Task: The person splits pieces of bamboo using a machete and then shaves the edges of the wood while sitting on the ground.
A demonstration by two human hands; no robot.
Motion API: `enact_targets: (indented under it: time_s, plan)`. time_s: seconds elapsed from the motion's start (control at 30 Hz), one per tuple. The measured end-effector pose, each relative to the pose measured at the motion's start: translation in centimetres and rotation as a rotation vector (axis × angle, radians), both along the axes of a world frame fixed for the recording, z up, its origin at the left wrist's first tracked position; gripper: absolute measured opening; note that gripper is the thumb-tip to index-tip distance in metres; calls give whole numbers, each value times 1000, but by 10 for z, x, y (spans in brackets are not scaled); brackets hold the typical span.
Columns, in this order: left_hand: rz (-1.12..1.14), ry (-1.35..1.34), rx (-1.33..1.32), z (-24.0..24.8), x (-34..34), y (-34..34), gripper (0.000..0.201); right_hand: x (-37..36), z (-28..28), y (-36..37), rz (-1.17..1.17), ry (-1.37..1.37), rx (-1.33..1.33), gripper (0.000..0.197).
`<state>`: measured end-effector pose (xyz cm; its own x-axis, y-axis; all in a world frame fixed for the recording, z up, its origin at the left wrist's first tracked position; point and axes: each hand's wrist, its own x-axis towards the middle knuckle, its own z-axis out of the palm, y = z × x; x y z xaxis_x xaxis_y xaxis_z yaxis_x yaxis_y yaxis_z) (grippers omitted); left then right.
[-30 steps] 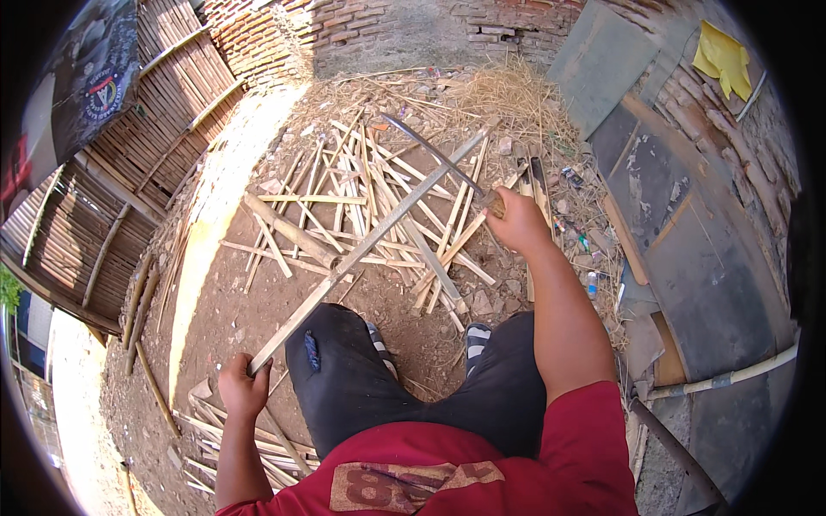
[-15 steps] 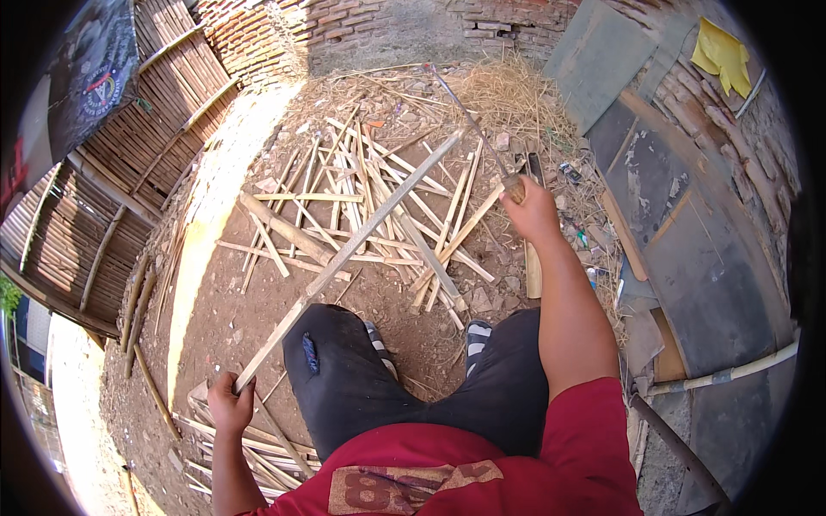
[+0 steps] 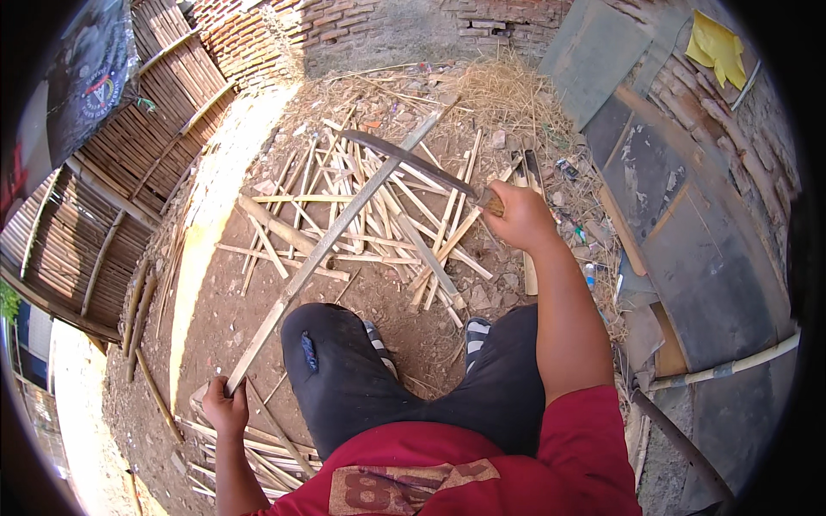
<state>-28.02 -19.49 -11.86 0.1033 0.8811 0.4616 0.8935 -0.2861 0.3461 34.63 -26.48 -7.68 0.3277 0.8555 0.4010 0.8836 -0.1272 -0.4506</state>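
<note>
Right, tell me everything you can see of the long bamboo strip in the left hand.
The long bamboo strip is a pale, flat, straight slat, looking like split bamboo, dry and greyish. It runs diagonally from the left hand, which grips its near end, up and away over the scattered slats toward the straw. The dark blade held by the right hand crosses it near its far end; whether they touch is unclear.

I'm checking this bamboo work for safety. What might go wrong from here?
1. The long dark blade in the right hand crosses the long bamboo strip above the knee in black trousers; a slip may cut it.
2. The left hand grips the strip's end; splinters are likely.
</note>
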Motion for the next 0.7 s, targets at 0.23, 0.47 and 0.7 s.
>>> enact_targets:
  time_s: [0.23,0.47,0.7]
  plan:
    - [-43,117,163,-4,0,3,29,-16,-2,4,70,-94,-19,25]
    - [-52,113,86,-7,-14,-1,20,19,-22,12,-219,156,60,35]
    - [-57,-108,3,-18,-20,5,12,51,-60,7,-318,308,64,45]
